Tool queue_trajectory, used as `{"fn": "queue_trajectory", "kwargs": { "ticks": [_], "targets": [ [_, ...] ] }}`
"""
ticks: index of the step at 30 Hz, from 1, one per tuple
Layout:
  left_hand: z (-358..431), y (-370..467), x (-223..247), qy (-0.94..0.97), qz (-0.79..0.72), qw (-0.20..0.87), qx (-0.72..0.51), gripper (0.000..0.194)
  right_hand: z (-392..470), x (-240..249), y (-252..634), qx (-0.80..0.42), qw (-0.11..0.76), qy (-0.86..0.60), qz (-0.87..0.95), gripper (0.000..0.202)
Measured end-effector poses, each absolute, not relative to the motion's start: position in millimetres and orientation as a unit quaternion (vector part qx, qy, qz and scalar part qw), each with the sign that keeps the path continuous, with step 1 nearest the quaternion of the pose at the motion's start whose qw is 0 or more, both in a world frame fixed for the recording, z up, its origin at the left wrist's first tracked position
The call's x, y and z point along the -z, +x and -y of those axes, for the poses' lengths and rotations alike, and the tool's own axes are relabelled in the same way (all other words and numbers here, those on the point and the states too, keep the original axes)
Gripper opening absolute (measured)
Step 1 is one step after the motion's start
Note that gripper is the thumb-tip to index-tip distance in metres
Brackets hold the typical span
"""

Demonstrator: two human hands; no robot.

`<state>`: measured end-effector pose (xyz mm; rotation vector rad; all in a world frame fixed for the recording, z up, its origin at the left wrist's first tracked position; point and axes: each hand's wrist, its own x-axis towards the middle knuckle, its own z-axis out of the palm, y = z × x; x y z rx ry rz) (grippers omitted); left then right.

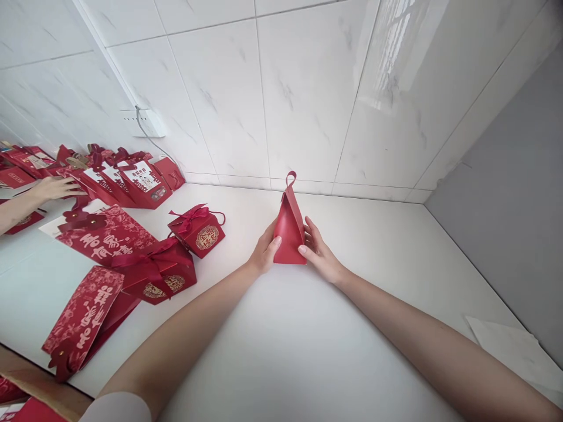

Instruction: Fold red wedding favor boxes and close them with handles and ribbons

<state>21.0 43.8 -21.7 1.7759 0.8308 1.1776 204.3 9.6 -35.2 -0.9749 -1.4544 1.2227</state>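
Note:
A red triangular gift box (290, 234) with a loop handle on top stands upright on the white table, near the middle of the view. My left hand (265, 249) holds its left side, the thumb on the front face. On the right side, my right hand (320, 252) grips the box with its thumb at the lower front edge and its fingers behind. To the left sits a small red box (197, 231) with a ribbon bow, and beside it a larger ribboned red box (158, 272).
Patterned red bags (85, 313) lie at the left. Behind them is a row of red boxes (145, 181), where another person's hand (61, 187) reaches in. A socket (147, 123) with a cable is on the tiled wall. White paper (512, 346) lies at the right.

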Motion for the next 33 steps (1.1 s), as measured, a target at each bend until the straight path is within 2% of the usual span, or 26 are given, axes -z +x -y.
{"fn": "queue_trajectory", "kwargs": {
  "ticks": [3,8,13,17,19,22,23,27,33],
  "targets": [
    [-42.5,22.6,18.9,0.711,-0.348,0.411,-0.452,0.058,-12.4,39.5,201.8,-0.445,0.504,-0.449,0.589,0.106],
    [-41.4,23.8,16.7,0.751,-0.400,0.292,-0.438,0.055,-17.3,51.2,199.9,-0.377,0.506,-0.482,0.607,0.114],
    [-41.8,21.7,18.4,0.768,-0.457,0.223,-0.389,0.054,-18.1,54.3,199.6,-0.346,0.508,-0.501,0.609,0.120],
    [-40.6,22.4,21.2,0.749,-0.468,0.251,-0.396,0.058,-17.7,51.1,200.3,-0.296,0.513,-0.547,0.592,0.127],
    [-38.5,24.6,22.8,0.749,-0.428,0.293,-0.412,0.071,-17.4,49.9,201.5,-0.264,0.514,-0.563,0.591,0.127],
    [-37.7,28.5,25.1,0.729,-0.397,0.346,-0.437,0.093,-16.1,47.3,203.6,-0.225,0.516,-0.549,0.618,0.114],
    [-39.0,29.1,25.8,0.711,-0.408,0.359,-0.447,0.091,-15.3,45.7,204.1,-0.220,0.520,-0.541,0.624,0.105],
    [-51.7,26.5,27.8,0.619,-0.439,0.419,-0.498,0.056,-10.4,38.3,202.7,-0.236,0.543,-0.505,0.628,0.075],
    [-59.5,23.9,24.3,0.620,-0.360,0.473,-0.512,0.054,-10.4,38.5,201.9,-0.369,0.550,-0.471,0.582,0.074]
  ]
}}
